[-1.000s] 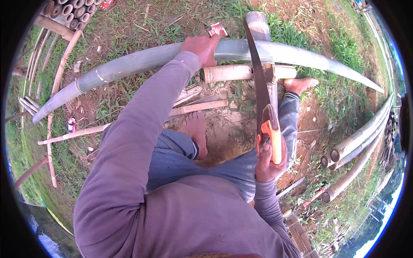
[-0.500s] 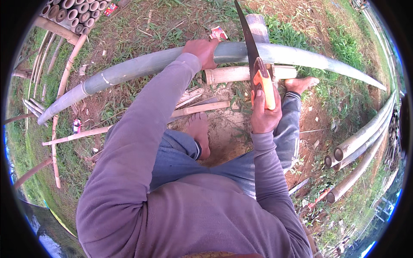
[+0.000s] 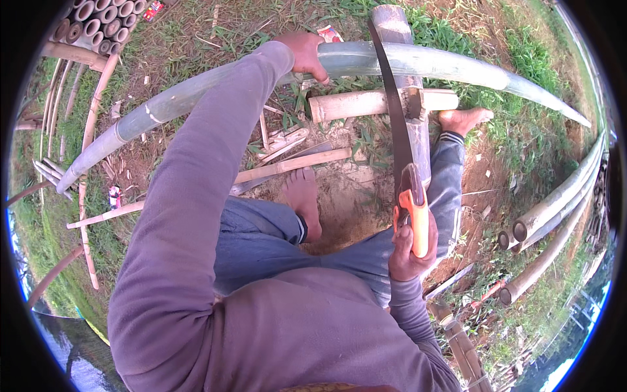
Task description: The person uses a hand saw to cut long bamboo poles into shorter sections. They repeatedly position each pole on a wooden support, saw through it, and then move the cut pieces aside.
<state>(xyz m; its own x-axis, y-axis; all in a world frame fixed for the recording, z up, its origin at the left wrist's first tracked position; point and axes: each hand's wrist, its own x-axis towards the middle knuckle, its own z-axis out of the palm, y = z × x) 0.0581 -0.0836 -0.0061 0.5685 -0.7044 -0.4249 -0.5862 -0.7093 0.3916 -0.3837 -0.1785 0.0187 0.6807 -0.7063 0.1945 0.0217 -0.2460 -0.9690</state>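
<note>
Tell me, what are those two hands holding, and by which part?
The right hand grips a curved saw by its orange handle. The left hand holds the long bamboo pole around its middle.

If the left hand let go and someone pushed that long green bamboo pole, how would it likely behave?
The bamboo pole is round and smooth, so it would probably roll on its wooden support. It looks stiff, likely not floppy, though its long overhang may tip once the left hand releases it.

Stacked bamboo poles (image 3: 555,215), grassy ground (image 3: 522,52).
</note>
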